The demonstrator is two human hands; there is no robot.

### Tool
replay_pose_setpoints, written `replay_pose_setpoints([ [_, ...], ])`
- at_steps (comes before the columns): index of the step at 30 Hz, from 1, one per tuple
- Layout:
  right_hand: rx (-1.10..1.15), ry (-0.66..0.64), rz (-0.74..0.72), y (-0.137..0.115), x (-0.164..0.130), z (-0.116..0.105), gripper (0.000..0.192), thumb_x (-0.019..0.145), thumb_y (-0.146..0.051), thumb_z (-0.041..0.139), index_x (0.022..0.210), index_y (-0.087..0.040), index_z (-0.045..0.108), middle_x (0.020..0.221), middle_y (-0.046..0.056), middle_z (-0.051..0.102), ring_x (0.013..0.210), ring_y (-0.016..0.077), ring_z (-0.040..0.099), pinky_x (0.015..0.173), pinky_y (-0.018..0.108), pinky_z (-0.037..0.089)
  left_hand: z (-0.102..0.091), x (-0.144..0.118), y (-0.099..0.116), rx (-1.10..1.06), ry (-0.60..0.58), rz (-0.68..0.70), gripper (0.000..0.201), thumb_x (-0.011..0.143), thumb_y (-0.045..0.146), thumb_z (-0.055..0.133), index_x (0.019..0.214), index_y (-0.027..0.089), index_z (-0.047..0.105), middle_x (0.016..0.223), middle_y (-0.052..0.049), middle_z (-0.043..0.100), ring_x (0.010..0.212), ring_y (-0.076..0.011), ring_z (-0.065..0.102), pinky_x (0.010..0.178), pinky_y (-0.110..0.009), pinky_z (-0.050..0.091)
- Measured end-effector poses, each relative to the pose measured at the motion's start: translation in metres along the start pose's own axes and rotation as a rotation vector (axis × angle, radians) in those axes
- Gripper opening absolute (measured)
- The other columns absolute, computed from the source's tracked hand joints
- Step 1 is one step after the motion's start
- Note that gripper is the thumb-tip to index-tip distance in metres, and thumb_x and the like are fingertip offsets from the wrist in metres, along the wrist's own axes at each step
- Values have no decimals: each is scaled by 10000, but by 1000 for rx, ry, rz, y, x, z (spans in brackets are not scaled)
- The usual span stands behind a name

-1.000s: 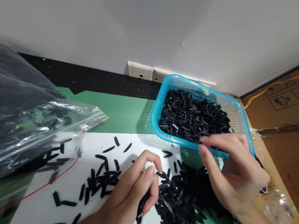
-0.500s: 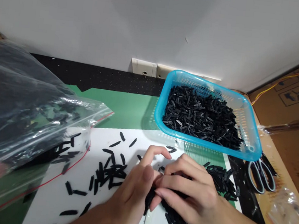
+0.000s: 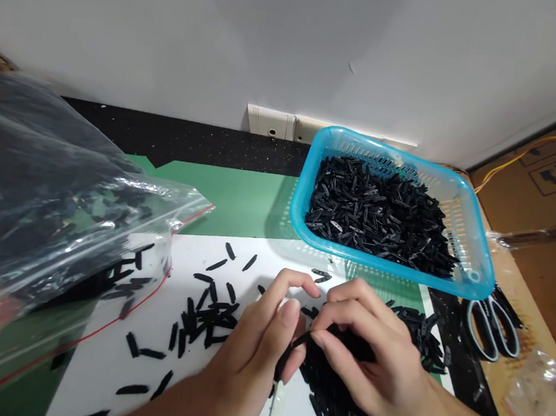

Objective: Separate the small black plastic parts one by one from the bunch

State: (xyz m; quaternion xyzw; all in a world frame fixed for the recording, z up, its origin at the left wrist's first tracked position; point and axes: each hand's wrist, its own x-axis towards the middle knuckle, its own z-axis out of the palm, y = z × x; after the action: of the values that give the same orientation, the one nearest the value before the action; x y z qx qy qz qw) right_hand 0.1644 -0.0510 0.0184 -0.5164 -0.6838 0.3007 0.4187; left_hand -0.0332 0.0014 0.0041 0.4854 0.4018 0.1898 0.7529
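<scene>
Over white sheet (image 3: pixel 99 362), with left hand (image 3: pixel 261 345) curled round black strips (image 3: pixel 283 362), right hand (image 3: pixel 376 357) pinching single strip (image 3: pixel 300 339): droppable onto pile (image 3: pixel 337 403) if loosened.

Our two bare hands meet near the lower centre, the forearms entering from below and from the lower right. Our left hand (image 3: pixel 256 345) is half curled: the index finger (image 3: pixel 287 280) arches forward, the thumb (image 3: pixel 279 330) lies extended with its nail uppermost, and a lower fingertip folds inward. Our right hand (image 3: pixel 381 364), knuckles raised, brings thumb (image 3: pixel 339 360) and bent forefinger (image 3: pixel 356 317) together in a pinch beside it.
</scene>
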Motion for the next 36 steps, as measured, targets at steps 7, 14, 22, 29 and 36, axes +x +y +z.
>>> replay_pose_setpoints([
  [7, 74, 193, 104, 4, -3, 2, 143, 1062, -94, 682, 1061, -235, 700, 970, 24, 628, 809, 168, 625, 606, 278, 506, -5, 7, 11, 66, -153, 49, 470, 1173, 626, 400, 928, 247, 533, 590, 71, 480, 581, -152, 381, 616, -320, 312],
  [14, 183, 157, 200, 3, 1, 4, 89, 1091, -178, 693, 1027, -240, 703, 850, -30, 642, 696, 115, 591, 607, 234, 491, -7, 5, 9, 78, -172, -19, 444, 1147, 665, 474, 973, 259, 519, 612, 85, 438, 607, -149, 361, 602, -317, 292],
  [22, 354, 97, 346, 7, 2, 3, 63, 1086, -283, 731, 1098, -227, 756, 808, -13, 710, 637, 125, 630, 581, 238, 508, -7, 5, 5, 34, -171, -11, 353, 1157, 616, 510, 1062, 276, 509, 618, 98, 444, 569, -129, 333, 548, -304, 237],
  [29, 349, 118, 331, 7, 4, 1, 78, 1064, -280, 756, 1022, -218, 775, 793, -10, 712, 638, 125, 615, 575, 230, 507, -6, 5, 5, 2, -149, 53, 317, 1181, 574, 471, 1087, 274, 511, 597, 102, 457, 553, -129, 329, 550, -282, 265],
  [36, 154, 110, 172, 8, 6, -3, 71, 1067, -177, 718, 1030, -212, 766, 808, -10, 721, 679, 140, 649, 613, 261, 528, -5, 8, 5, -3, -137, 76, 362, 1184, 592, 446, 1052, 263, 524, 581, 102, 455, 544, -132, 324, 555, -292, 277],
])
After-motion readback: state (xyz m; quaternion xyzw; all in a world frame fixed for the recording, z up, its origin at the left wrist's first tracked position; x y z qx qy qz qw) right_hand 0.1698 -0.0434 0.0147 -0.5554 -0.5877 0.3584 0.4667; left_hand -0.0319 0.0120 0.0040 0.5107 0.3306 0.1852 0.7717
